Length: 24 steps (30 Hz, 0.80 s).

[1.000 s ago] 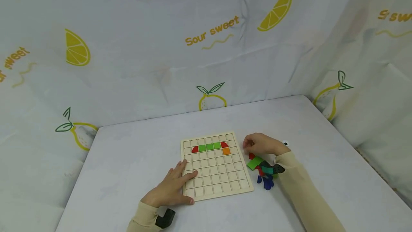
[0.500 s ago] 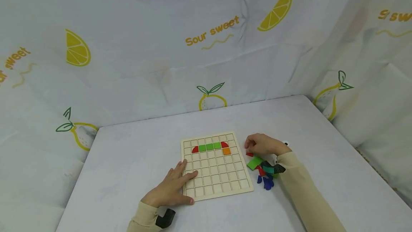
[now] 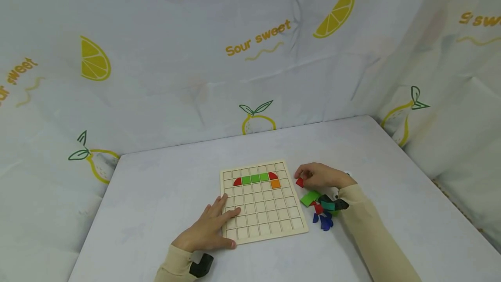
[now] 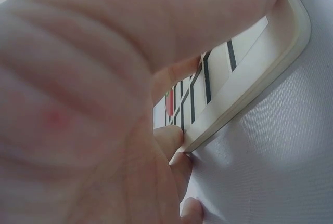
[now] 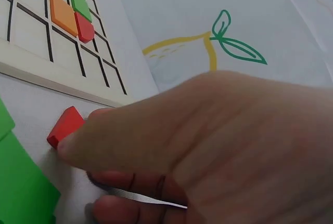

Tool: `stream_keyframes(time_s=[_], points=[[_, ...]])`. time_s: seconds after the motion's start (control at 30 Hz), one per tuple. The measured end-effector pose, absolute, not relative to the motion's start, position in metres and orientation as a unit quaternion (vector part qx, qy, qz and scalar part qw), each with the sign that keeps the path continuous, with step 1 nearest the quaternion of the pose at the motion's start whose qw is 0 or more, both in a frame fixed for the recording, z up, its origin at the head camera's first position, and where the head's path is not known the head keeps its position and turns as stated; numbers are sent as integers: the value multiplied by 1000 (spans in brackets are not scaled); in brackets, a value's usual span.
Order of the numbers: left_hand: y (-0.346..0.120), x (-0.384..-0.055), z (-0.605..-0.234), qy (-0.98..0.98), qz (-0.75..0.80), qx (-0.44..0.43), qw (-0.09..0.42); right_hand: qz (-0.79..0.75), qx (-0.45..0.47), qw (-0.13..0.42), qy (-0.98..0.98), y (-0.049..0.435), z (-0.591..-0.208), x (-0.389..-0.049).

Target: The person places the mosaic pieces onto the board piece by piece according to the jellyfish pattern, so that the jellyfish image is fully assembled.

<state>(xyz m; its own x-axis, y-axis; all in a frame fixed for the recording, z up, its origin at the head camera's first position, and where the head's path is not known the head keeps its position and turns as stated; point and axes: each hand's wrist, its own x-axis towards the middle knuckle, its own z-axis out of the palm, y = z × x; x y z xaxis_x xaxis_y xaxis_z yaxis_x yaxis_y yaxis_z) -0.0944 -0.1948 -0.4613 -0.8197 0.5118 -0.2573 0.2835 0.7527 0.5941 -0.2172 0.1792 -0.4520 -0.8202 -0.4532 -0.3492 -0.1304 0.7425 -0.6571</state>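
A pale wooden grid board point(image 3: 262, 212) lies on the table, seven-odd cells across. In one row sit green squares point(image 3: 255, 179) with a red quarter-round tile point(image 3: 237, 181) at the left end and another red one point(image 3: 272, 175) at the right. An orange square point(image 3: 275, 184) is just below that right end. My left hand point(image 3: 209, 229) rests with spread fingers over the board's lower left edge. Right of the board, my right hand point(image 3: 322, 175) pinches a red tile with a curved edge point(image 5: 66, 126) between thumb and fingertips, close over the table.
A loose pile lies right of the board, with green pieces point(image 3: 310, 198), red pieces point(image 3: 318, 208) and blue pieces point(image 3: 325, 222). My right wrist hangs over part of it. A white eye-like piece point(image 3: 335, 195) shows by the sleeve. A lemon-print cloth point(image 3: 176, 112) stands behind the table.
The red tile near my right fingertips has moved slightly up and left from the pile, now held in the fingers. My left hand and the board have stayed put.
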Motion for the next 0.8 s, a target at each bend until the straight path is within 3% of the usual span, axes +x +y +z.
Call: stream_keyframes(time_s=[0.8], points=[[-194, -95, -465, 916, 267, 225, 200, -324, -188, 210, 903, 172, -453, -217]])
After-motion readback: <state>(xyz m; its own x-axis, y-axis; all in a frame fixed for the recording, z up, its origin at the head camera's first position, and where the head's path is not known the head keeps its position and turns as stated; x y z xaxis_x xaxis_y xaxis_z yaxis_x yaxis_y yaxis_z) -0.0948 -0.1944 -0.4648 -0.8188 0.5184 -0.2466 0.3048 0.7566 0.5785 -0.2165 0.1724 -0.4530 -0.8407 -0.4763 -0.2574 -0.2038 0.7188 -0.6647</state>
